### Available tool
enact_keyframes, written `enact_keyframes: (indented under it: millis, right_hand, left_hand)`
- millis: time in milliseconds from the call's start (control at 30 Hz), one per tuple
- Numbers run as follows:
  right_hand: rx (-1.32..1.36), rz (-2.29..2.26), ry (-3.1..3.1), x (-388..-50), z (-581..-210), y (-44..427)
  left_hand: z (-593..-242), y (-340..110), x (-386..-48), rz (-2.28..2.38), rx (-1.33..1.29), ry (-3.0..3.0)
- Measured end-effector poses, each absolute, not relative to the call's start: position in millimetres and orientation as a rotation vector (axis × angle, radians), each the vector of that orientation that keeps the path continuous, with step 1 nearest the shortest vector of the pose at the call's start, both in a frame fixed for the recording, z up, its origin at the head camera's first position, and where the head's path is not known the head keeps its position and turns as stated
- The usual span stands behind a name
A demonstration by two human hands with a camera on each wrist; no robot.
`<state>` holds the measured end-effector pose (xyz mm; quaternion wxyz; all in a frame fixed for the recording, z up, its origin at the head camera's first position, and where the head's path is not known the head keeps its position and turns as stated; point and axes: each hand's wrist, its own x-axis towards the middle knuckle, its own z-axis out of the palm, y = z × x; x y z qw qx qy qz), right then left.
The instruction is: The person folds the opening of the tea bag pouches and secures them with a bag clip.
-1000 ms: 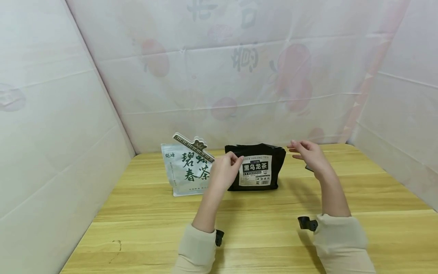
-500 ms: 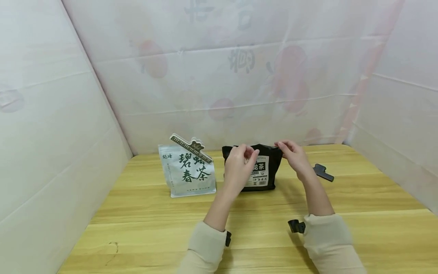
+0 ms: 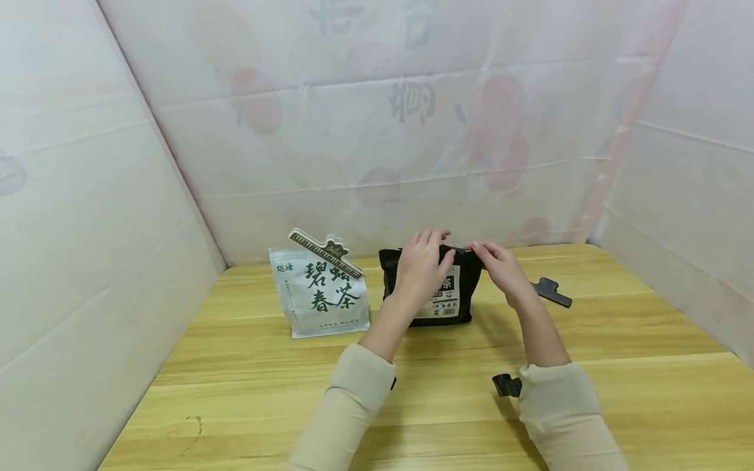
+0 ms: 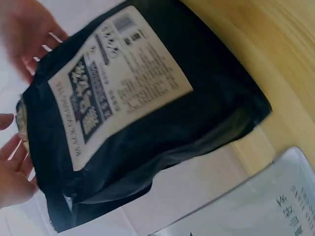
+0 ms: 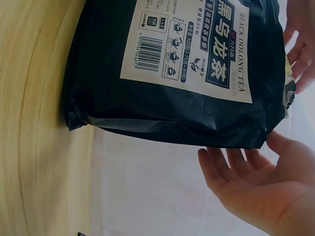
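A black tea bag [image 3: 471,281] with a pale label stands upright on the table, its top edge partly parted. The right hand [image 3: 501,269] holds its upper right corner; in the right wrist view the thumb of that hand [image 5: 268,187] lies at the corner, with the fingers behind the bag [image 5: 172,110]. At the bag's top, the left hand [image 3: 419,267] reaches over the opening with relaxed, spread fingers. In the left wrist view the left hand [image 4: 15,169] is beside the bag's mouth [image 4: 22,120]; whether it touches is unclear.
A pale green tea bag [image 3: 326,307] stands to the left, with a cream and brown clip [image 3: 326,254] slanted across its top. On the wooden table [image 3: 448,405], a black clip [image 3: 552,292] lies right of the black bag. Fabric walls [image 3: 353,150] rise behind and at both sides.
Both hands have come in to the black bag. The right hand moved left and took its corner; the left moved right and up to its top, its fingers spreading.
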<state>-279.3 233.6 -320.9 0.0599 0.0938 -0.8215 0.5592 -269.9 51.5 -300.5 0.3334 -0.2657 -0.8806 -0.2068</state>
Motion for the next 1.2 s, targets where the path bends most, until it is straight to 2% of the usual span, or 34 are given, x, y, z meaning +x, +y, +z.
enact_keyframes:
  millis: [333,700,1200]
  right_hand:
    - [0.273,1.658,-2.55,-277,-320,234]
    - [0.333,1.638,-2.597,-276,-318,236]
    - [0.484,1.883,-2.49,-285,-332,243]
  left_hand:
    - [-308,56,-281,-0.153,-0.584,-2.346]
    - [-307,56,-286,-0.272,-0.561,-2.312]
    - [-302,55,-288,-0.381,-0.539,-2.476]
